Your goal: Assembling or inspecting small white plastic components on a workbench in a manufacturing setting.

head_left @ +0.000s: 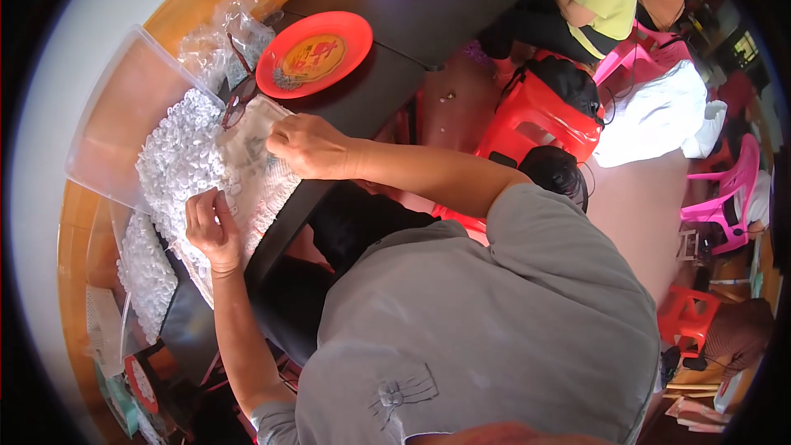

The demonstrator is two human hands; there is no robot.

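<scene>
A heap of small white plastic pieces (177,152) lies on the table, partly over a pale cloth (284,189). My left hand (214,231) is over the near side of the heap, its fingers curled and the thumb close to them. My right hand (311,147) is above the cloth, fingers closed in a pinch with the knuckles up. Whatever either hand holds is too small or hidden to make out. Close to the right hand lies a pair of dark-framed glasses (239,103). Beyond it sits a red round plate (356,41) with small grey metal bits at its near left edge.
A clear plastic bin (115,115) lies tipped against the wall behind the heap. Plastic bags (222,37) rest beside the plate. Another white pile (147,276) is at the left. Red stools (540,107) and a seated person in yellow (606,0) are to the right.
</scene>
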